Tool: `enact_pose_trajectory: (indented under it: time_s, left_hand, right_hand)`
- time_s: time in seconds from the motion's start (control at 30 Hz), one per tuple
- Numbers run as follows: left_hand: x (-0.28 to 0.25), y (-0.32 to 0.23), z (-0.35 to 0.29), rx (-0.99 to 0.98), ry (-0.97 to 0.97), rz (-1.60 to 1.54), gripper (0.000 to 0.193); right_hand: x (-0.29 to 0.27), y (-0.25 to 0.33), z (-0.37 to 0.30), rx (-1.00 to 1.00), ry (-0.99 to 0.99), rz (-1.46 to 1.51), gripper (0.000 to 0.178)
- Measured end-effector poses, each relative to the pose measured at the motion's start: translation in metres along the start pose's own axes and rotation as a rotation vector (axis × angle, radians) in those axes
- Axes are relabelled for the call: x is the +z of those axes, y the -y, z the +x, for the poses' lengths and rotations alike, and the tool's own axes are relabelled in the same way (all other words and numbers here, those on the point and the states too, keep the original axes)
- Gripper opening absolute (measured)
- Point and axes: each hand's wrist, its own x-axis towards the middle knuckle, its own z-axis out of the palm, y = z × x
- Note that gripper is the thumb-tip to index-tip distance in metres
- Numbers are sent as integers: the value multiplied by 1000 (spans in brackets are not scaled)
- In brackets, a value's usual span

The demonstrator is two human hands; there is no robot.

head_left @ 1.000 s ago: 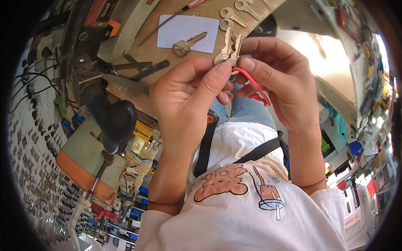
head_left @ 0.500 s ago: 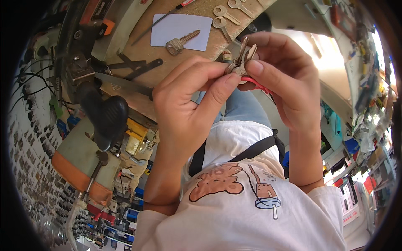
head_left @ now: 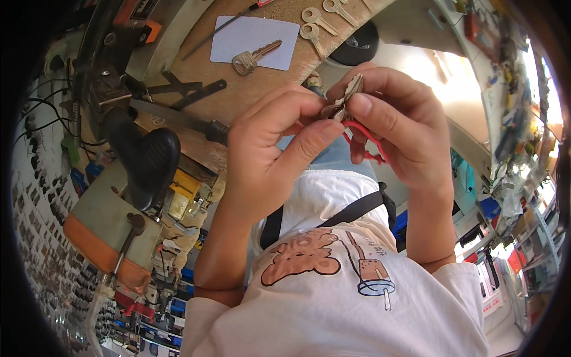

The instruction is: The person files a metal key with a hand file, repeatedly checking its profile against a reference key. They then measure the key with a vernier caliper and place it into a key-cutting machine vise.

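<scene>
Between both hands, above my lap, is a small bunch of metal keys (head_left: pixel 351 94) with a red strap (head_left: pixel 367 134) hanging from it. My left hand (head_left: pixel 276 134) pinches the bunch at its lower end between thumb and forefinger. Thumb and curled fingers of my right hand (head_left: pixel 404 122) grip the keys from the other side, and the red strap runs beneath its palm. Where the keys join, my fingertips hide them. On the wooden bench beyond, a single key (head_left: pixel 254 58) lies across a white card (head_left: pixel 256 43).
Several keys (head_left: pixel 320 21) with round heads lie near the bench's right edge. A thin file (head_left: pixel 223 28) rests by the card. Dark flat tools (head_left: pixel 199 95) and a machine with a black handle (head_left: pixel 146 157) stand at the left. A black round object (head_left: pixel 357 44) sits beyond my right hand.
The keys in my hands have come closer together and now overlap more. More of the red strap shows below them. The view has shifted slightly.
</scene>
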Motion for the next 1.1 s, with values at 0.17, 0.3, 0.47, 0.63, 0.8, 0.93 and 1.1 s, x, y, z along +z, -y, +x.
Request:
enact_pose_trajectory:
  time_s: [0.17, 0.3, 0.47, 0.63, 0.8, 0.93, 1.1]
  left_hand:
    - [1, 6, 8, 183, 16, 204, 24]
    - [11, 7, 12, 44, 152, -223, 36]
    - [19, -9, 9, -135, 260, -173, 30]
    - [29, -11, 3, 242, 64, 234, 26]
    - [30, -23, -6, 74, 41, 134, 29]
    - [31, -17, -7, 208, -11, 297, 25]
    - [29, -28, -5, 198, 13, 595, 17]
  right_hand:
    - [12, -7, -4, -264, -166, -271, 15]
    - [21, 5, -14, -498, -211, -626, 13]
    - [20, 19, -25, -427, -217, -487, 12]
    - [23, 18, -28, -488, -293, -515, 13]
    - [22, 13, -29, -500, -290, -449, 13]
    - [23, 12, -29, -461, -285, -433, 14]
    - [17, 10, -30, -462, -214, -472, 15]
